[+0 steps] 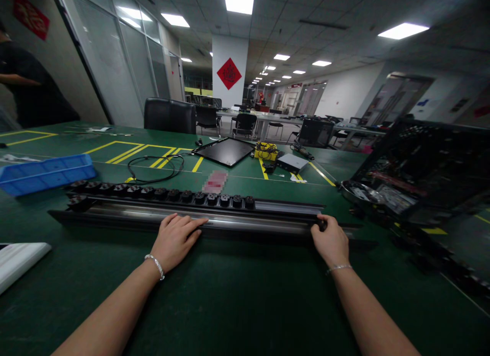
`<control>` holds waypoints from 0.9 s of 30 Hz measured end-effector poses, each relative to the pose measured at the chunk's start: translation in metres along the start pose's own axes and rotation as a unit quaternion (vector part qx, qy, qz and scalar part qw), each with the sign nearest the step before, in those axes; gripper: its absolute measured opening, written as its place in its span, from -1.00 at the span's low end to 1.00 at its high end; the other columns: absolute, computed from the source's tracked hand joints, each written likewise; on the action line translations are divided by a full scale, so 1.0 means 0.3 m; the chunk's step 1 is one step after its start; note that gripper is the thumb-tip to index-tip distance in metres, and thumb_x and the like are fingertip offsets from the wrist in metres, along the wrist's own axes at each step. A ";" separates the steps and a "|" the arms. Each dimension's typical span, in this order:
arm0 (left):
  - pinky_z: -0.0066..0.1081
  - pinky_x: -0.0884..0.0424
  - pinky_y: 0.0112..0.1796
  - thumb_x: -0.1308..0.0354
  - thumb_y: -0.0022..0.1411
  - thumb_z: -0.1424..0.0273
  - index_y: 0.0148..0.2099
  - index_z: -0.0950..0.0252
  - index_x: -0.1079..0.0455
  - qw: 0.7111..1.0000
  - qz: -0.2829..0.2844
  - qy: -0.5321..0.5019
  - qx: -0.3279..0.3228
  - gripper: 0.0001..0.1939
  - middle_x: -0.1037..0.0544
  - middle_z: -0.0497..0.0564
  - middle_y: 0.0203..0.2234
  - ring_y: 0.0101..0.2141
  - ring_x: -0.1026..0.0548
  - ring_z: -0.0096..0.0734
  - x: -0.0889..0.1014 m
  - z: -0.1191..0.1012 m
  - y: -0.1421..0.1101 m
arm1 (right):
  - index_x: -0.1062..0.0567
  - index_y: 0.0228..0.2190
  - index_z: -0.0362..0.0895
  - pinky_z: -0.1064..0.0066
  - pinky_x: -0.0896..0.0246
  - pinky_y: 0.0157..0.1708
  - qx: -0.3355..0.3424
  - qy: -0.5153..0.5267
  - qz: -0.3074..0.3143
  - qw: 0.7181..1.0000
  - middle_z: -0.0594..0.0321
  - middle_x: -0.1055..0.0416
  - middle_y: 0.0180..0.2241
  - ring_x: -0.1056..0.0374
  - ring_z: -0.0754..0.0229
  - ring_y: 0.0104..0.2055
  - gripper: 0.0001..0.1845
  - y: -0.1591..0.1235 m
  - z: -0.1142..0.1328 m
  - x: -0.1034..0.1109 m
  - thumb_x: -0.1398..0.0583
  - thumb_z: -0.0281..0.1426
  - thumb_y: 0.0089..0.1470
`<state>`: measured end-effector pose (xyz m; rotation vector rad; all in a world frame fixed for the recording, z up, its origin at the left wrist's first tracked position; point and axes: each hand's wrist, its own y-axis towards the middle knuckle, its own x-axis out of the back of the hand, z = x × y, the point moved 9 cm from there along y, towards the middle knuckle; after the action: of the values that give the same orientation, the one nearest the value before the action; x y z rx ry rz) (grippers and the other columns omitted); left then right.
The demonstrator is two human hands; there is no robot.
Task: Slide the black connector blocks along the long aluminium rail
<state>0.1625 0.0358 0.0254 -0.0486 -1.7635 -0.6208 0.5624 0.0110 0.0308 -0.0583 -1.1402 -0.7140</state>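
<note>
A long black metal channel lies crosswise on the green table, its inner face shiny. Behind it, a parallel dark strip carries a row of several black socket-like blocks along its left and middle part. My left hand rests on the channel's near side with its fingers stretched out, the index pointing right along it. At the channel's right end, my right hand has thumb and index finger bent around a small black piece, mostly hidden by the fingers.
Left stand a blue bin and a white object. Beyond the channel lie a looped black cable, a flat black panel, a yellow item and a grey box. A large dark chassis stands right. A person is far left.
</note>
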 end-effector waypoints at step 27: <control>-0.19 -0.05 -0.01 0.08 0.25 0.29 0.03 -0.03 -0.29 1.000 -0.002 0.003 -0.003 -0.68 -0.47 -0.11 -0.39 -0.27 -0.40 -0.38 -0.011 0.011 0.000 | -0.35 -0.13 -0.20 0.15 -0.03 -0.02 0.044 -0.062 -0.030 0.997 0.01 -0.35 -0.11 -0.21 -0.01 -0.01 -0.52 0.020 -0.011 0.011 -0.04 -0.24 -0.11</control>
<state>0.1605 0.0380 0.0220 -0.0462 -1.7558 -0.6278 0.5690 0.0130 0.0339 0.0061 -1.2948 -0.7209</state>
